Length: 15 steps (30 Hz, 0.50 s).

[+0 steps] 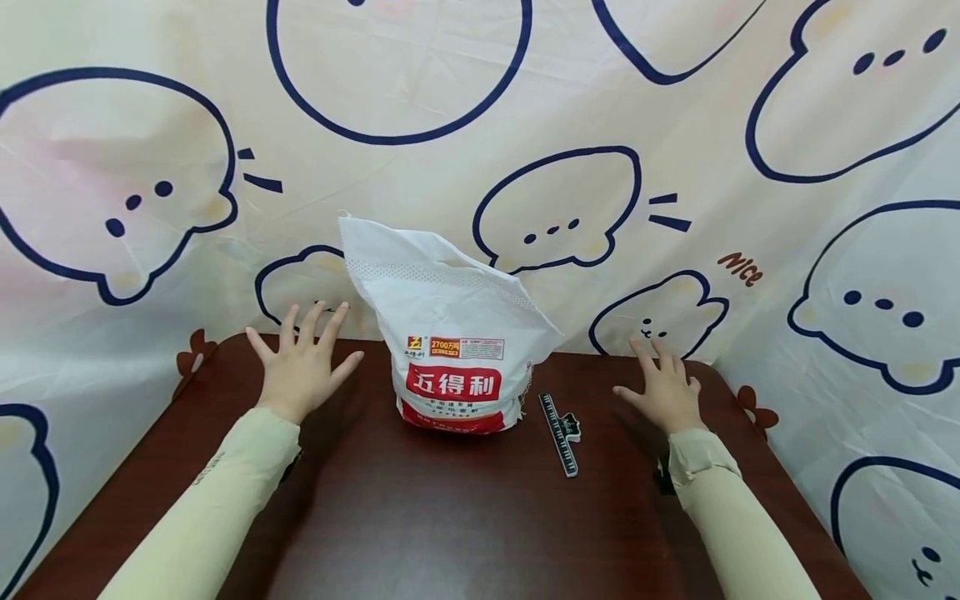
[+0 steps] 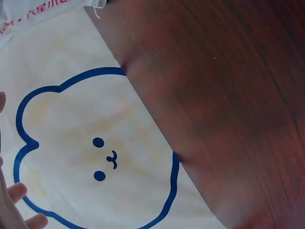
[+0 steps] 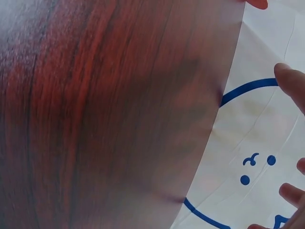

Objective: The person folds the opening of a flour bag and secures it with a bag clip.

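Note:
My left hand (image 1: 302, 367) is held over the table's far left part with its fingers spread, left of a white flour bag (image 1: 457, 333). The bag stands upright, its top slanting and flared, with red and orange print on the front. On the right, my right hand (image 1: 663, 387) has its fingers apart and holds nothing. Between the bag and this hand lies a dark clip (image 1: 561, 435) with a long bar patterned like piano keys. In the left wrist view, a corner of the bag (image 2: 43, 14) shows at the top left, and fingertips (image 2: 35, 221) at the lower left.
The dark brown wooden table (image 1: 450, 525) reaches back to a pale cloth backdrop (image 1: 420, 183) with blue cartoon outlines. Brown flower-shaped pieces sit at both table sides, one on the left (image 1: 197, 354) and one on the right (image 1: 756, 410).

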Each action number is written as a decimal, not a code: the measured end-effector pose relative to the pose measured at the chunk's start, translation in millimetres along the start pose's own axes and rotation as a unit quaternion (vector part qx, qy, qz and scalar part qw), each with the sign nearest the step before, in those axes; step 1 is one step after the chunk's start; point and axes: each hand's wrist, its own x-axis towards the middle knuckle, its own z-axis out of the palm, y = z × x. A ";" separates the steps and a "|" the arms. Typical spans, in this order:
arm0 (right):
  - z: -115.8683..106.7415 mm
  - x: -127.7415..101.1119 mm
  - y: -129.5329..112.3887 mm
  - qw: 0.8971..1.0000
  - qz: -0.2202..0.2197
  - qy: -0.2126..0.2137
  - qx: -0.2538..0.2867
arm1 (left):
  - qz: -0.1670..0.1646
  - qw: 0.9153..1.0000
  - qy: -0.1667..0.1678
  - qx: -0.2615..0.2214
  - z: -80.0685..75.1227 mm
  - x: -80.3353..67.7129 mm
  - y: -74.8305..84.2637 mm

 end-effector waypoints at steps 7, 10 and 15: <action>7.8 -7.7 -8.5 1.000 -0.015 0.022 -0.006 | -0.012 1.000 -0.002 -0.014 -2.6 -6.7 -1.7; 9.3 -9.2 -11.4 0.999 -0.020 0.036 -0.005 | -0.010 1.000 0.007 -0.021 -2.7 -7.2 -1.3; 6.8 -6.8 -14.2 0.997 -0.032 0.064 -0.006 | -0.010 0.999 0.025 -0.028 -5.6 -2.3 2.4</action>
